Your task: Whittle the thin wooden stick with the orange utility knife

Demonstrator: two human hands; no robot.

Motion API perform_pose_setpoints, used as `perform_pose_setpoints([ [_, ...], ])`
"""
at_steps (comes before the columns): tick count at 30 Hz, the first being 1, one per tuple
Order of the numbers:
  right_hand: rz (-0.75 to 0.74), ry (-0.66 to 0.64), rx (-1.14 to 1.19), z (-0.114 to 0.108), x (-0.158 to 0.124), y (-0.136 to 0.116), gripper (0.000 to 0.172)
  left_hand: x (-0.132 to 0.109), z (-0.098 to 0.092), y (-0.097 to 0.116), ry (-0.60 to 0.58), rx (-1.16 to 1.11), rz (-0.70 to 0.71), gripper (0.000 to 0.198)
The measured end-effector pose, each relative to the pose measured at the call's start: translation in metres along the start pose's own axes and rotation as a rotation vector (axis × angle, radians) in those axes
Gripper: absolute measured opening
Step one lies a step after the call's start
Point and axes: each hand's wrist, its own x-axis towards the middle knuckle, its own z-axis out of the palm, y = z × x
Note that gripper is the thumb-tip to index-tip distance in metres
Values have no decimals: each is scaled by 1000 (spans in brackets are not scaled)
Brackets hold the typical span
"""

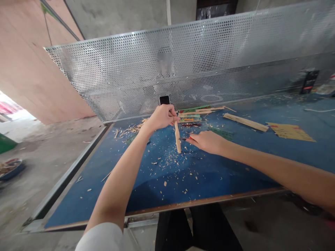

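My left hand pinches the upper end of a pale wooden stick, which is narrow at the top and broader lower down. The stick stands nearly upright, its lower end at the blue tabletop. From the right, my right hand grips a small knife with a red handle, its dark blade touching or very close to the stick's side. Most of the knife's handle is hidden in my fingers. Small wood shavings lie scattered below the stick.
Behind my hands lie several wood strips and a phone against a perforated metal panel. To the right are a wooden slat and a yellow sheet. More shavings pile up at left. The blue table ends near my legs.
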Motion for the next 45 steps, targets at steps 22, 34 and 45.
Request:
perform_pose_setpoints([
  [22, 17, -28, 153, 18, -8, 7, 44, 3, 9, -6, 56, 150, 65, 32],
  [34, 24, 171, 189, -22, -7, 11, 48, -2, 20, 11, -91, -160, 124, 31],
  [45, 4, 131, 162, -53, 7, 7, 50, -1, 18, 14, -57, -88, 133, 31],
])
